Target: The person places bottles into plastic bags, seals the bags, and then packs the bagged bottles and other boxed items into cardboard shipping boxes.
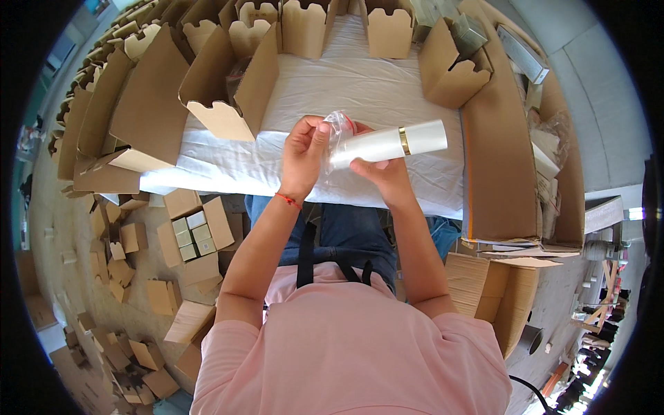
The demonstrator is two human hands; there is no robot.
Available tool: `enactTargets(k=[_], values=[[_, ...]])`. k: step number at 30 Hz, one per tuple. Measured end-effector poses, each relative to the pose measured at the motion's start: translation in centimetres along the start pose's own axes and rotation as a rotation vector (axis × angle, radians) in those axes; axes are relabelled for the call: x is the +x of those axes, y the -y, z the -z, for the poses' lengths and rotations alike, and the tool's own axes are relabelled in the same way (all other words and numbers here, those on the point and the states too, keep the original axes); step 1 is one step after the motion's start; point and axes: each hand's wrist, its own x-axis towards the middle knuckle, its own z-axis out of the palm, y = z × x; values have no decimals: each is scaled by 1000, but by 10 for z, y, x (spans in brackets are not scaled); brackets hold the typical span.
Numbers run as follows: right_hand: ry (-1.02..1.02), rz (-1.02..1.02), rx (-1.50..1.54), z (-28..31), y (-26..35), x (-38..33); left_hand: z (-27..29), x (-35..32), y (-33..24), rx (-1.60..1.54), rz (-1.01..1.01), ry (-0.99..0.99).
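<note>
Above the near edge of the white-covered table (277, 166), my right hand (384, 176) grips a white cylindrical bottle (370, 145) with a gold band. The bottle tilts up slightly to the right. Its left end sits at or inside a clear plastic zip bag (335, 131) with a red strip; how far in, I cannot tell. My left hand (304, 149), a red string round its wrist, pinches the bag between thumb and fingers. Some of the right hand's fingers are hidden behind the bottle.
Open cardboard boxes with notched edges, such as one box (225, 121), line the table's left and far sides. A large carton (501, 180) with plastic bags and small boxes stands right. On the floor at left lie many cartons, one open carton (197, 235) holding several small boxes.
</note>
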Motion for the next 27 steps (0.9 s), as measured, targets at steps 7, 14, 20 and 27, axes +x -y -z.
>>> enactTargets(k=[7,14,20,27], values=[[86,-8,-291,-5,34,0,-2,-3,-9,129,-62,36],[181,-41,-439,2,46,5,5,-3,-6,153,110,16],[95,-13,-395,8,30,6,-7,-7,0,-100,133,-158],[-45,72,-362,1,85,4,-26,-10,-6,-30,-11,-174]])
